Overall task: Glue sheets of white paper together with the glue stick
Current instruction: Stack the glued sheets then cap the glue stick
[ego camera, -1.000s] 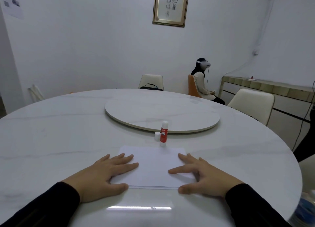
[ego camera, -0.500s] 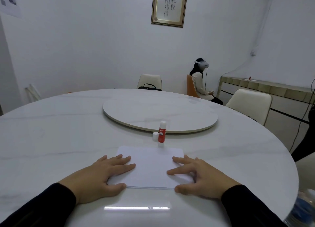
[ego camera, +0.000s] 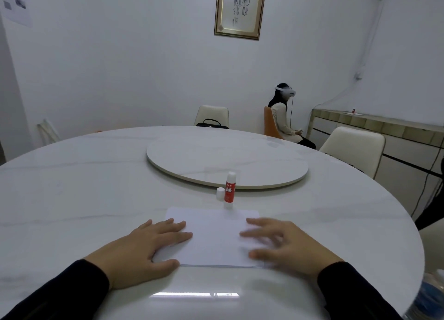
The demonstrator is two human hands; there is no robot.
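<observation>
Pressing glued paper flat.
My left hand (ego camera: 144,247) and right hand (ego camera: 283,245) lie flat, apart, on the paper (ego camera: 213,238) at the table (ego camera: 72,199) edge; glue stick (ego camera: 229,187) stands uncapped beyond; I should press evenly outward, edges aligned.

Left hand (ego camera: 144,250) and right hand (ego camera: 286,243) press flat on white paper (ego camera: 213,238) near upright glue stick (ego camera: 229,187).
</observation>
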